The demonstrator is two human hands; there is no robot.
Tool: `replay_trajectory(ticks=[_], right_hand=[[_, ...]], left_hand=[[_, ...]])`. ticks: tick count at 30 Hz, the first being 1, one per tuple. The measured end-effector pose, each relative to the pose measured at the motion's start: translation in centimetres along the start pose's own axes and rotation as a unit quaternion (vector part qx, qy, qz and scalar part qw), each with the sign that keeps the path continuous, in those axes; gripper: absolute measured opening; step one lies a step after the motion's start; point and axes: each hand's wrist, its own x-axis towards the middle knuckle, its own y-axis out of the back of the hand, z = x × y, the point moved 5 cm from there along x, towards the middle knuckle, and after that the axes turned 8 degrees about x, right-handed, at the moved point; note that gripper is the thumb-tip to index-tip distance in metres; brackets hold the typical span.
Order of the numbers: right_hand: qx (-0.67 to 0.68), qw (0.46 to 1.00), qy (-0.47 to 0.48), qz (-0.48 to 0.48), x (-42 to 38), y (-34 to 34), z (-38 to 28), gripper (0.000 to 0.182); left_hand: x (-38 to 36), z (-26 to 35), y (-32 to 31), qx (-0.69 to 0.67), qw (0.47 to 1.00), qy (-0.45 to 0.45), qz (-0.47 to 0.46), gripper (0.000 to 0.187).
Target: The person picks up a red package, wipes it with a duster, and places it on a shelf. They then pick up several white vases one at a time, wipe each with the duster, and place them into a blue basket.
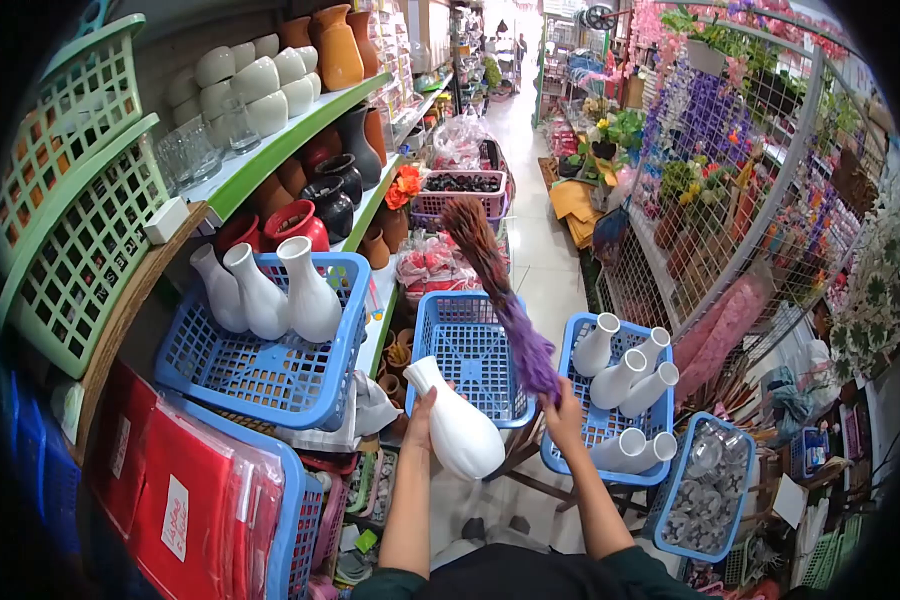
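Nearest, the left hand [422,418] has its fingers closed around the neck of a tilted white vase [460,430]; the right hand [563,412] has its fingers wrapped around the purple end of a brown-and-purple bundle [505,305]. Beyond them is the middle blue basket [480,350]. The left blue basket [240,385] holds three white vases, the right one [595,425] several more.

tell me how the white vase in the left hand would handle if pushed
The white vase looks smooth and shiny, so it may slip from the left hand. Its rounded belly would probably roll if laid down. The hard-looking wall seems stiff, perhaps breakable.
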Motion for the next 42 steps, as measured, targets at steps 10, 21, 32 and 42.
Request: replay_trajectory(ticks=[10,21,32,42], right_hand=[[-0.068,0.984,0.157,-0.058,-2.4,11.9,-4.8,0.04],[-0.123,0.971,0.204,-0.006,2.4,7.2,-6.0,0.038],[-0.051,0.963,0.189,-0.187,-1.2,8.6,-5.5,0.039],[-0.139,0.968,0.207,-0.003,0.9,5.7,-6.7,0.037]], left_hand=[[2.2,7.9,-5.5,-0.057,0.991,-0.052,-0.107,0.057],[-1.8,7.7,-10.2,-0.142,0.965,-0.002,-0.218,0.051],[-0.7,8.6,-7.4,-0.241,0.938,-0.074,-0.236,0.073],[1.2,4.6,-8.3,-0.264,0.906,-0.065,-0.325,0.054]])
